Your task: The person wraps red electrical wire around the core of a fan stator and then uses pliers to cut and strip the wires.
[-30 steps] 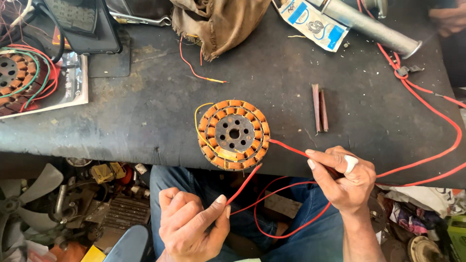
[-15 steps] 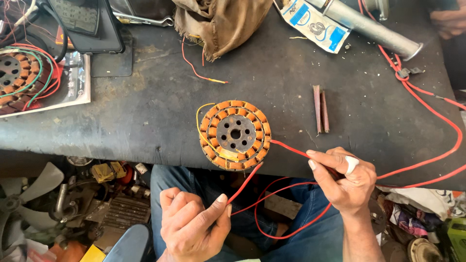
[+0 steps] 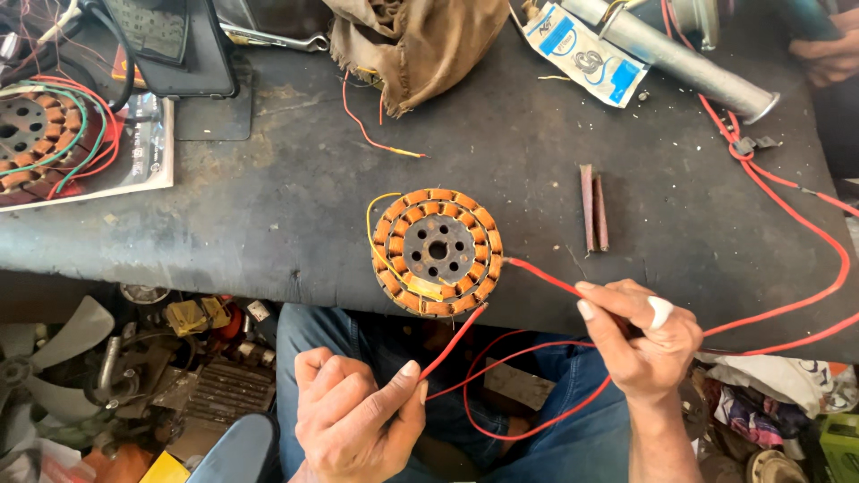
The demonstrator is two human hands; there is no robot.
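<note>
A round stator (image 3: 437, 251) with copper windings and a grey steel core lies near the front edge of the dark workbench (image 3: 268, 206). Two red wires (image 3: 537, 277) run from it toward me. My left hand (image 3: 358, 420), below the bench edge, pinches the end of one red wire between thumb and forefinger. My right hand (image 3: 640, 340), with white tape on one finger, grips the other red wire just right of the stator. A thin yellow wire (image 3: 371, 234) loops off the stator's left side.
A second wound stator (image 3: 31, 134) lies on paper at far left. A brown cloth (image 3: 412, 45), a metal tube (image 3: 667, 63), a blue-white packet (image 3: 573, 49) and two small brown strips (image 3: 592, 207) lie on the bench. Another person's hand (image 3: 828, 54) shows at top right. Scrap parts lie below.
Both hands hold their wires much as before. The view has shifted slightly; nothing else has visibly moved.
</note>
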